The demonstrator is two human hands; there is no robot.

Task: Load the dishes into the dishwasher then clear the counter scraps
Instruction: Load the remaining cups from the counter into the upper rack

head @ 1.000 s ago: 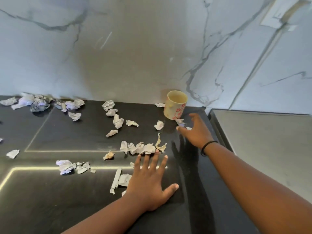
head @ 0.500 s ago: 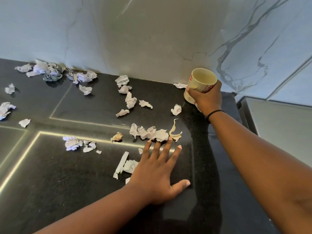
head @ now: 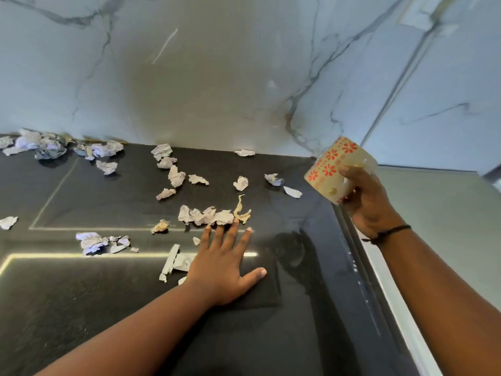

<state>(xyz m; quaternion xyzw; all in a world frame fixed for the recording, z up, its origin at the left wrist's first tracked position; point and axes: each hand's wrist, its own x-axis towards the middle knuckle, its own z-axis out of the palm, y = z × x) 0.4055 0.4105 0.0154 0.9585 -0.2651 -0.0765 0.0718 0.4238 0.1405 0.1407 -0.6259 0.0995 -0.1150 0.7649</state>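
Right hand (head: 364, 202) grips floral ceramic mug (head: 336, 169) aloft past counter (head: 81, 308) edge, 3 o'clock. Left hand (head: 225, 267) flat, fingers spread, touching crumpled paper scraps (head: 206, 215) on glossy black stone.

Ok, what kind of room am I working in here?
Most likely a home kitchen: a dark stone counter against a marble-look backsplash, and a flowered mug held in the right hand.

My 1 head view looks forward and down, close over the counter (head: 81, 308). It faces the marble wall (head: 217, 77) (no 2nd view).
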